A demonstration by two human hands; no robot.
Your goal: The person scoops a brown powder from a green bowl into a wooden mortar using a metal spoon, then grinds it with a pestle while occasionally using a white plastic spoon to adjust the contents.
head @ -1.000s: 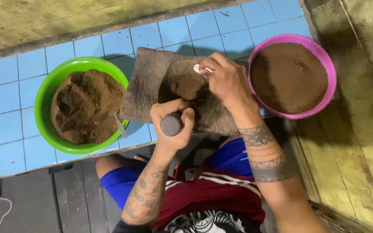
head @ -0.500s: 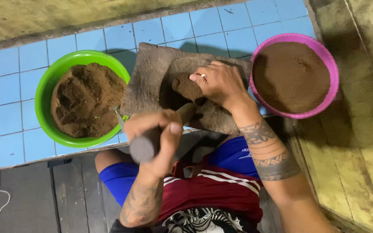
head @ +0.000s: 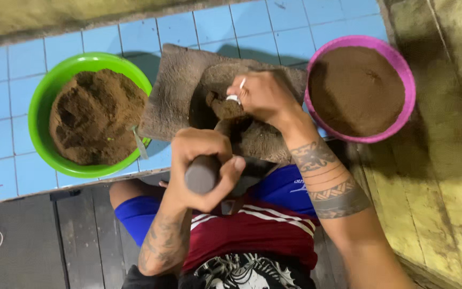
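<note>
- Left hand (head: pixel 201 168): grip wrapped tight on grey pestle (head: pixel 201 174), lower centre.
- Right hand (head: pixel 263 96): grip pinching brown clump (head: pixel 225 108) on stone slab (head: pixel 175 91).
- Green bowl (head: pixel 41 107) left; pink bowl (head: pixel 407 107) right.

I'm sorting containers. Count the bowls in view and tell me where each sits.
2. A green bowl of coarse brown material sits on the blue tiles left of the grinding slab; a pink bowl of finer brown powder sits right of it. Neither is hidden.

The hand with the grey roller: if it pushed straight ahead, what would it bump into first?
Probably the brown lump on the stone slab, which the right hand is pressing. The left hand points the grey roller that way, though depth is unclear.
</note>
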